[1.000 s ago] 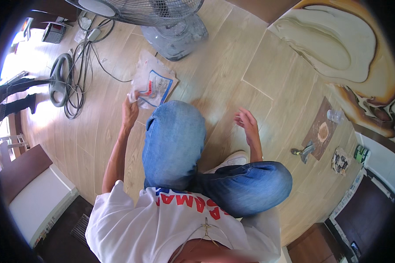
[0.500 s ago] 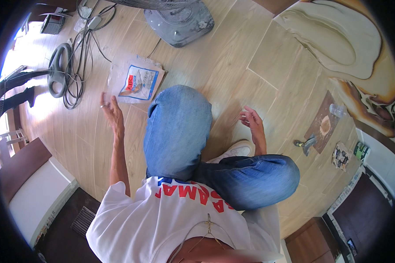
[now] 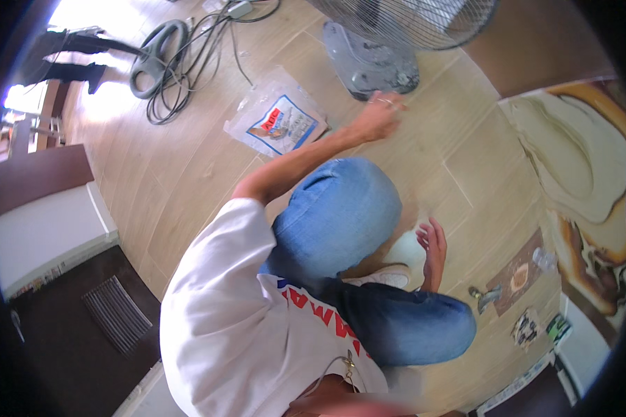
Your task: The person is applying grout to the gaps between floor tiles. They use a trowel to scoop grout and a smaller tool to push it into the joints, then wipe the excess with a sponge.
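Observation:
My left arm reaches across above my raised, denim-covered knee. My left hand (image 3: pixel 379 119) is just in front of the grey base (image 3: pixel 368 66) of a standing fan; its fingers are blurred, and whether they hold anything is unclear. Behind that forearm, a clear plastic bag (image 3: pixel 282 125) with a blue-framed label lies on the floor. My right hand (image 3: pixel 434 251) hovers between my knees, fingers apart and slightly curled, holding nothing visible. Below it are a light shoe (image 3: pixel 389 276) and a pale patch (image 3: pixel 408 247) that I cannot make out.
Black cables (image 3: pixel 181 87) and a grey oval-framed object (image 3: pixel 153 62) lie at far left, near dark-clothed legs (image 3: pixel 83 59). At right are a scraper-like tool (image 3: pixel 489 299), a brown board (image 3: pixel 508 292) with pale powder, a clear cup (image 3: pixel 544 259) and a marbled panel (image 3: pixel 577 160).
My left hand has swung right, from beside the plastic bag to the fan's base. The view has shifted left, bringing more of the fan into sight. My right hand stays between my knees.

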A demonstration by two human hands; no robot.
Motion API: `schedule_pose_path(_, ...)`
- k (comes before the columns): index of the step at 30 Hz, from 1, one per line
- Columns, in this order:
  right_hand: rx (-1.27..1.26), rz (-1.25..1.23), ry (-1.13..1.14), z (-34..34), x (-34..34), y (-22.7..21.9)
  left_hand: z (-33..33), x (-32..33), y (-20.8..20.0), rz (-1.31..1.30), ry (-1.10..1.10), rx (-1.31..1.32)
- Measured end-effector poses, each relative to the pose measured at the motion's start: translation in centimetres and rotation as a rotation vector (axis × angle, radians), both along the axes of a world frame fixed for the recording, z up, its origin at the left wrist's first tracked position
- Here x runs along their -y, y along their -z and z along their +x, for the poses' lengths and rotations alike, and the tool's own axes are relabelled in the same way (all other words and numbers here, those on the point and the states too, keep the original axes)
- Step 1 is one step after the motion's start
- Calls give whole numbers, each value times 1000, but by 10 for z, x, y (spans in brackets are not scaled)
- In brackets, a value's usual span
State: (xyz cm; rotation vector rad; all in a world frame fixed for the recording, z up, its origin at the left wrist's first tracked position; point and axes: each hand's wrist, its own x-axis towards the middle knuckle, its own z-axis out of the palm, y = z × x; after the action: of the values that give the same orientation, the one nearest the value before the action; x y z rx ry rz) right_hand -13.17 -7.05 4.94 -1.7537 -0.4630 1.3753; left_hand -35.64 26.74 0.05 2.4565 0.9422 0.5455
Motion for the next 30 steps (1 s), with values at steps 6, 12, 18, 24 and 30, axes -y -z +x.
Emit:
schedule_pose_path(6, 57, -39, 85, 1, 3, 0, 76, -67, 56, 260, 253, -238)
schedule_pose_path(12, 16, -54, -3, 0, -7, 10, 110, -120, 70, 291, 110, -467)
schedule_pose_path(18, 62, -46, -110, 4, -14, 20, 98, -130, 75, 336, 147, -394)
schedule_pose_path(24, 83, -32, -91, 10, -12, 26, 41, -127, 60, 404, 298, -473)
schedule_pose_path(30, 108, -25, -95, 6, -10, 25, -28, -138, 52, 330, 324, -582)
